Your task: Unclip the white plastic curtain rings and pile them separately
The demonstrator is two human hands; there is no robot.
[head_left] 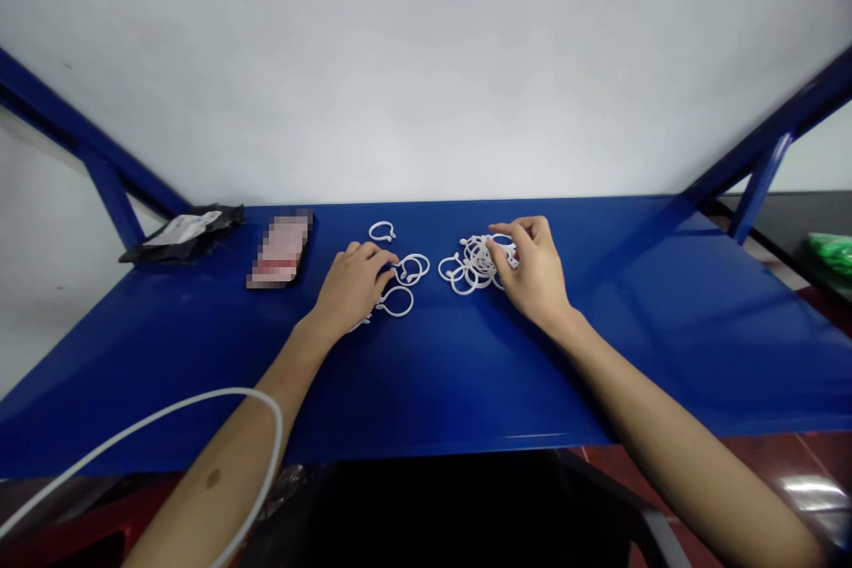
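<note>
My left hand (356, 287) rests low over the blue table, its thumb and index fingertips close together at the edge of a white plastic ring (426, 262). Another ring overlaps that one, and a further white ring (411, 306) lies just below the thumb. Part of one more ring shows under the wrist side, and a single ring (382, 224) sits apart behind the hand. Over a heap of similar white rings (477, 262) is my right hand (534, 271), thumb and index finger apart with nothing visible between them. Its palm hides part of the heap. Each ring has small clip-like ends.
The blue table (426, 390) meets a white wall (426, 62) at the back. A phone with a blurred screen (280, 250) and a black plastic packet (183, 232) lie to the left. A white cable (166, 406) crosses above my left forearm. Blue braces (762, 182) flank the table.
</note>
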